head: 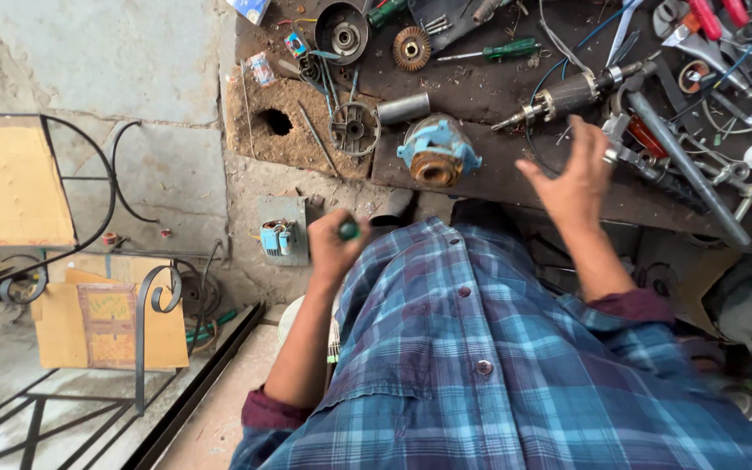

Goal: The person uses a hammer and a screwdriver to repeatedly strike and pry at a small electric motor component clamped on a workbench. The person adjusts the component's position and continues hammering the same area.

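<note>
Plaid shirt (pixel 480 365) fills the foreground. Left hand (pixel 334 248) at 9 o'clock – grip clamped on a green-handled tool (pixel 349 230), held off the surface (pixel 480 87). Right hand (pixel 578 178) at 1 o'clock, fingers apart, hovering beside the armature (pixel 567 94). Blue motor housing (pixel 437 150) sits at the edge – likely knocked off by a stray sleeve.

The left hand (pixel 334 246) is closed around a small dark-green tool handle (pixel 348 231), whose rounded end shows above the fist; the rest is hidden. It sits just below the blue motor housing (pixel 438 150), near the surface's (pixel 480 91) front edge. That housing stands on end, its rusty copper-brown winding facing out. The right hand (pixel 574 178), fingers spread, hovers right of the housing.
</note>
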